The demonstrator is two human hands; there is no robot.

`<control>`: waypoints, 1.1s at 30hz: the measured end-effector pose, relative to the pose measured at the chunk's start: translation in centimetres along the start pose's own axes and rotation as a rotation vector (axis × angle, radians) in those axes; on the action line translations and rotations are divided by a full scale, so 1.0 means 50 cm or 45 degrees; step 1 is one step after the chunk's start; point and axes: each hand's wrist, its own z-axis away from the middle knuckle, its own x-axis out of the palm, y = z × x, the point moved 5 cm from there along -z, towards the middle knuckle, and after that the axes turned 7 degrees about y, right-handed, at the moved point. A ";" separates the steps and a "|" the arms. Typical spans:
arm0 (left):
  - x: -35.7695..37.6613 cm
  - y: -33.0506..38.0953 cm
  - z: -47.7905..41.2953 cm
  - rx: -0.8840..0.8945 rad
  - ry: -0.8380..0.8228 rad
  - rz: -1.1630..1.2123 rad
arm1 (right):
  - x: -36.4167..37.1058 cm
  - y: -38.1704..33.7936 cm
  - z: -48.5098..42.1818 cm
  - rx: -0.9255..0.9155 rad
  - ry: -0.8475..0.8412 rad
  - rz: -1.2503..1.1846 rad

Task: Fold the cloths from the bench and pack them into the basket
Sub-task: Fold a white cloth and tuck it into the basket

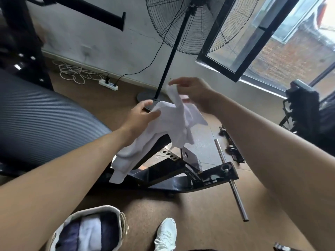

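Two hands on one white cloth [163,127], held mid-air. Nearest, below the grip: basket [116,213] holding dark and white folded cloths [87,232], white sneaker [165,234] beside it. Under the grip: black bench frame [181,178] and steel bar [230,178]; cloth's lower end hangs in front of the frame, contact unclear. Left hand [139,116] clasps the left edge. Right hand [194,93] pinches a raised corner, higher and further out. Beyond the grip: pedestal fan [190,24], power strip [108,84].

We count 2 hands: left hand [139,118], right hand [195,93] | white cloth [168,127] 1 | basket [101,208] 1 | fan [181,24] 1 | shoe [165,234] 1 | power strip [108,84] 1
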 end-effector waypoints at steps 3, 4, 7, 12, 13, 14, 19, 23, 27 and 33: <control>0.003 0.010 -0.012 0.032 -0.082 0.207 | 0.064 -0.001 0.017 0.003 -0.395 -0.107; 0.005 0.014 -0.011 0.025 -0.104 0.244 | 0.076 0.003 0.023 0.025 -0.494 -0.154; 0.008 0.016 -0.008 -0.003 -0.036 0.208 | 0.085 0.020 0.032 0.128 -0.538 -0.340; -0.014 -0.033 -0.029 -0.221 0.346 0.416 | 0.070 0.126 0.050 -0.342 0.031 0.647; -0.018 -0.043 -0.029 -0.282 0.377 0.491 | 0.085 0.155 0.059 -0.379 -0.020 0.766; -0.022 -0.054 -0.031 -0.327 0.414 0.541 | 0.095 0.176 0.066 -0.388 -0.016 0.784; -0.052 -0.089 -0.038 -0.376 0.636 0.663 | 0.075 0.223 0.067 -0.252 0.244 0.519; -0.059 -0.110 -0.039 -0.414 0.696 0.729 | 0.071 0.229 0.083 -0.220 0.345 0.455; -0.060 -0.089 -0.048 -0.405 0.691 0.812 | 0.060 0.235 0.084 -0.276 0.451 0.470; -0.091 -0.052 -0.085 -0.341 0.793 0.752 | 0.057 0.264 0.099 -0.267 0.540 0.311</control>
